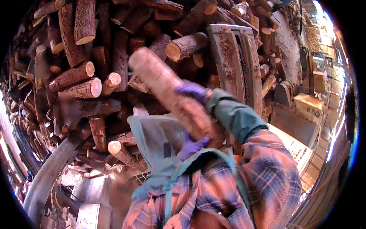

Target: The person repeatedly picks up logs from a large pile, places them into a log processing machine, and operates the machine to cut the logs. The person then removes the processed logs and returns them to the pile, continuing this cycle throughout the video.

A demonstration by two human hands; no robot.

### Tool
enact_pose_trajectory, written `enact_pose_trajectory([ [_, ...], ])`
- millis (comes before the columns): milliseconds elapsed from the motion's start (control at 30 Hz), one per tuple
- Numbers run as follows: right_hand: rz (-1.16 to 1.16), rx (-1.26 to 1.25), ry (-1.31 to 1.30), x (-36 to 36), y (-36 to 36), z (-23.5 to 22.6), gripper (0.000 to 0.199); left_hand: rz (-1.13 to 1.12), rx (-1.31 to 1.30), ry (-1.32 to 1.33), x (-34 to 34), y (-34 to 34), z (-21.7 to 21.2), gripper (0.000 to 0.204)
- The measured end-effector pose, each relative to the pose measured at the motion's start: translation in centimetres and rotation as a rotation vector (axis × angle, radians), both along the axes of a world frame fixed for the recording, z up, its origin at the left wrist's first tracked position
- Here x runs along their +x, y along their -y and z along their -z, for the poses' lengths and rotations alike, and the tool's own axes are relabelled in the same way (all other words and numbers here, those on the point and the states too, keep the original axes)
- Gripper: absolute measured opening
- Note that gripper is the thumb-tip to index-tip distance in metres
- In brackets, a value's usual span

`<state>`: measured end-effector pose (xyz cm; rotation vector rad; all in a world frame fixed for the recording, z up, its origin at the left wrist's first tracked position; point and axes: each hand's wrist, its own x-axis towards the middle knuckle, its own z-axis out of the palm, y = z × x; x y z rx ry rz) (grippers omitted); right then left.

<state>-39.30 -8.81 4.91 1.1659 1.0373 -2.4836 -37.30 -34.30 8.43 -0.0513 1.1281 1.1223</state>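
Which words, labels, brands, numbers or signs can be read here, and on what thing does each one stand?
None can be read.
Cardboard box, picture's right: dark marks, too small to read.
Pale panel with reddish marks, lower right: too small and blurred.
Log held by left hand and right hand: no writing visible.

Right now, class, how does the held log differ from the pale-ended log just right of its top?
The held log is in the left hand and right hand; the pale-ended log lies in the pile. The held log slants steeply; the pale-ended log looks nearly level. Both are roughly cylindrical.
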Motion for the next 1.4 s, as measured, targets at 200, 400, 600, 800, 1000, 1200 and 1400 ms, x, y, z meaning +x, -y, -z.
enact_pose_trajectory([
  [200,0.109,0.687,0.201,15.2,-10.2,-13.6,0.08,0.425,0.751,-0.313,1.5,-9.5,5.9,0.059],
  [400,0.213,1.015,0.237,25.2,-9.1,-21.7,0.06,0.465,0.255,-0.695,-9.5,-13.4,9.4,0.038],
  [600,0.182,1.315,0.784,48.8,3.2,-7.6,0.103,1.019,0.068,-0.553,-4.2,-7.2,13.2,0.046],
  [800,0.17,1.344,1.086,50.3,5.9,3.9,0.101,1.074,0.047,-0.321,7.5,-11.5,10.8,0.037],
  [1000,0.252,1.474,0.947,53.6,5.7,2.3,0.089,1.021,0.206,-0.265,13.7,-15.1,9.6,0.035],
  [1200,0.917,0.853,0.452,54.3,8.7,2.0,0.06,1.074,0.327,-0.508,11.9,-14.4,12.8,0.034],
  [1400,0.732,1.099,0.434,43.4,1.6,6.9,0.04,0.696,0.047,-0.69,1.7,-9.0,13.0,0.038],
])
